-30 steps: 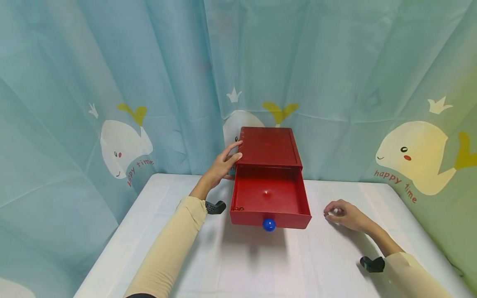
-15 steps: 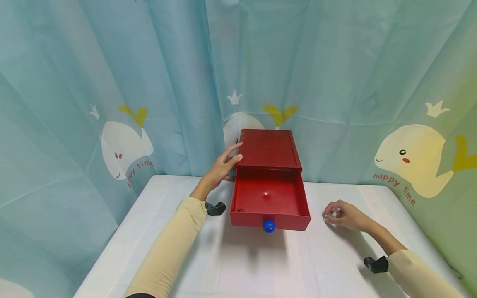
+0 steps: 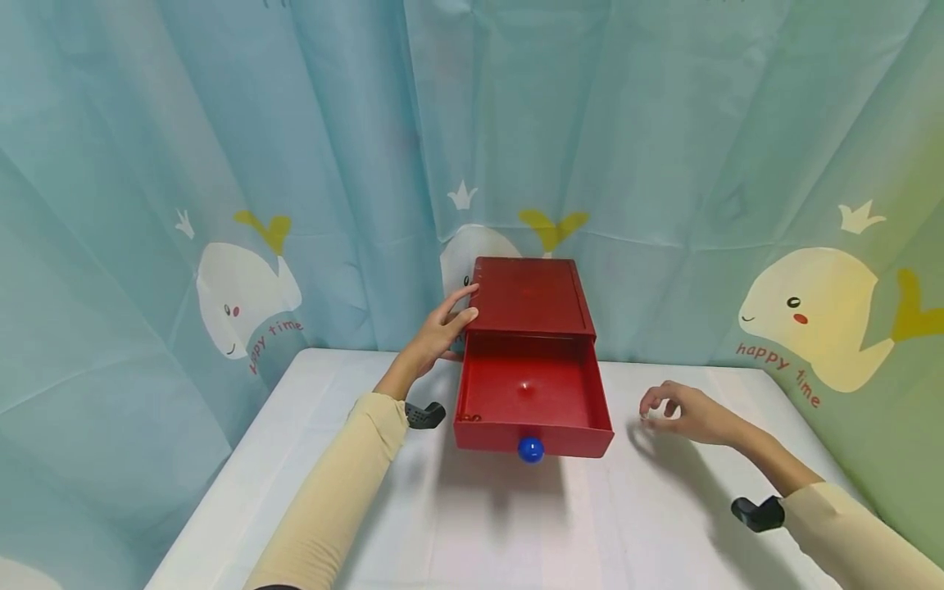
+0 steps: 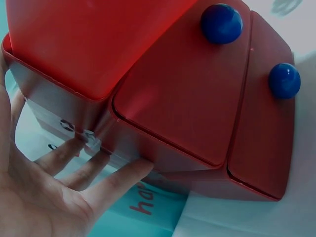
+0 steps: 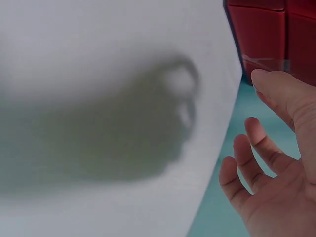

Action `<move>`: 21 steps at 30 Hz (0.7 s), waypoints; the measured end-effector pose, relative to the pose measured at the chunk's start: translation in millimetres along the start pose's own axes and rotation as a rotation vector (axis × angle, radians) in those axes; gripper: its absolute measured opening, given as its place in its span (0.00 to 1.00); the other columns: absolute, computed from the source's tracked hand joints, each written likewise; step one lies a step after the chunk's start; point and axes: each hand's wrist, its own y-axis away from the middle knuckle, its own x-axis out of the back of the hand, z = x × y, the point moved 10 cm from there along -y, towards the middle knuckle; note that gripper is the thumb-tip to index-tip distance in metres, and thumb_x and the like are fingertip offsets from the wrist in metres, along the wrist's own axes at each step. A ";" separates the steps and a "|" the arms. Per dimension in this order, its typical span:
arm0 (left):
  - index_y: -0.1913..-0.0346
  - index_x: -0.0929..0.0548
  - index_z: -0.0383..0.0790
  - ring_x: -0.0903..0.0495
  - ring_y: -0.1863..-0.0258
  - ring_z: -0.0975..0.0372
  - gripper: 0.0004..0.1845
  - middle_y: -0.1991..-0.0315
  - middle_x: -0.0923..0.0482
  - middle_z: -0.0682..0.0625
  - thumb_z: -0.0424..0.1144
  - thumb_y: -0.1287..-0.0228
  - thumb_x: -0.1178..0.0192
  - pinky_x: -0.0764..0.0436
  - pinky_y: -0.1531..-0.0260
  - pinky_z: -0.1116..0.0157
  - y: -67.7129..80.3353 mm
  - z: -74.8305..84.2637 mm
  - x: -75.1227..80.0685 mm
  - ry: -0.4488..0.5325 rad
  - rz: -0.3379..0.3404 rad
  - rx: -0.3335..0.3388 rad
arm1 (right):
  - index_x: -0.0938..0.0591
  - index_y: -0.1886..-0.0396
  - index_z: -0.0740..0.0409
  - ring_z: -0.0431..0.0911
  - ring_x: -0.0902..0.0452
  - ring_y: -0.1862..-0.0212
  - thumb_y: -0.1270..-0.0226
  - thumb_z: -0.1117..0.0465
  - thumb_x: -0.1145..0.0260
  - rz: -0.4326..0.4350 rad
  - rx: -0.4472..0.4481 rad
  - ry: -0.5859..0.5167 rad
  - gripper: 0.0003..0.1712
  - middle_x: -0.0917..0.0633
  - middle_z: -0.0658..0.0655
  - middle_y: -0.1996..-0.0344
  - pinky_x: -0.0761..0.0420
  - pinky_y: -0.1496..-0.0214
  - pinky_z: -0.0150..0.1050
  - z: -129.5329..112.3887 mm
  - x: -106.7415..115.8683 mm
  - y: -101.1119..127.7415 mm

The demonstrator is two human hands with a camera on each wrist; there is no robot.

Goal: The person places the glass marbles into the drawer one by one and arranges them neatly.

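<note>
My left hand (image 3: 441, 329) flat against left side of red box (image 3: 533, 295), tabletop (image 3: 516, 524) far edge; top drawer (image 3: 533, 401) out. Right hand (image 3: 682, 414) above tabletop right of drawer, grip loose, holding nothing visible.

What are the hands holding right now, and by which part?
The left hand holds nothing; its straight fingers press flat against the left side of the red drawer box. The right hand hovers above the table, fingers loose, seemingly holding nothing.
</note>
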 end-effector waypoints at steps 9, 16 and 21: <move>0.24 0.36 0.72 0.23 0.38 0.45 0.30 0.30 0.28 0.43 0.55 0.25 0.44 0.16 0.53 0.39 -0.1 -1.1 -0.1 -0.001 0.006 0.005 | 0.15 0.60 0.49 0.47 0.23 0.61 0.40 0.65 0.23 0.038 0.013 0.035 0.11 0.17 0.44 0.63 0.19 0.64 0.37 -18.5 16.3 -1.9; 0.23 0.37 0.70 0.23 0.37 0.45 0.31 0.30 0.29 0.42 0.56 0.26 0.44 0.17 0.52 0.40 1.2 0.8 -0.1 -0.010 0.007 0.000 | 0.15 0.60 0.47 0.39 0.25 0.62 0.39 0.63 0.23 0.053 0.031 0.031 0.11 0.16 0.46 0.63 0.21 0.66 0.33 -33.6 25.6 -7.1; 0.23 0.37 0.70 0.23 0.37 0.45 0.31 0.30 0.29 0.42 0.57 0.26 0.44 0.17 0.52 0.40 1.5 0.6 -0.4 -0.014 0.003 -0.002 | 0.15 0.59 0.46 0.41 0.24 0.60 0.37 0.59 0.23 0.026 0.002 0.026 0.09 0.17 0.46 0.62 0.20 0.64 0.33 -37.2 27.6 -9.0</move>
